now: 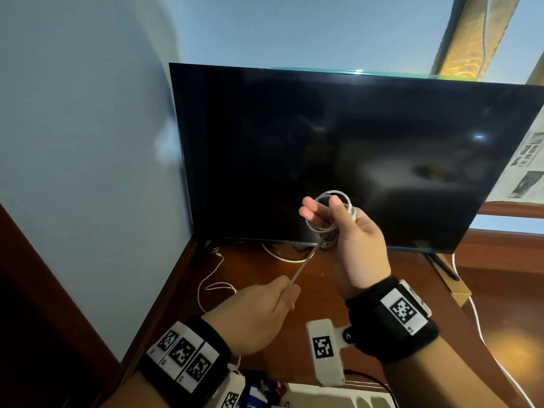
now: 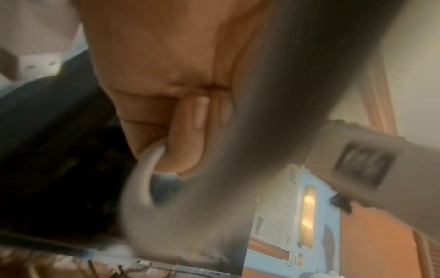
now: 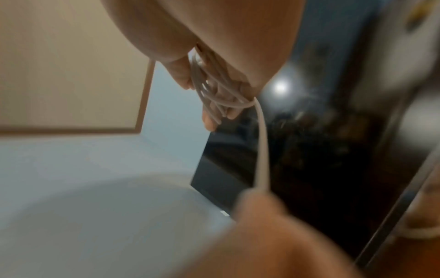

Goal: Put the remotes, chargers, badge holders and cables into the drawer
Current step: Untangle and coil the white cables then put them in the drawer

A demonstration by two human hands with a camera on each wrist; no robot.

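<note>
Centrally, the right hand (image 1: pixel 350 234) holds a coiled white cable (image 1: pixel 329 213) looped around its fingers, raised in front of the dark television (image 1: pixel 338 148). A straight free length of the cable runs diagonally down and to the left from the coil into the left hand (image 1: pixel 259 310), whose thumb and fingers pinch it. Both hands are above the wooden counter (image 1: pixel 309 278). A second white cable (image 1: pixel 212 284) lies loose on the counter by the pale blue wall (image 1: pixel 88 142). A white organiser tray (image 1: pixel 338 397) shows at the lower edge.
</note>
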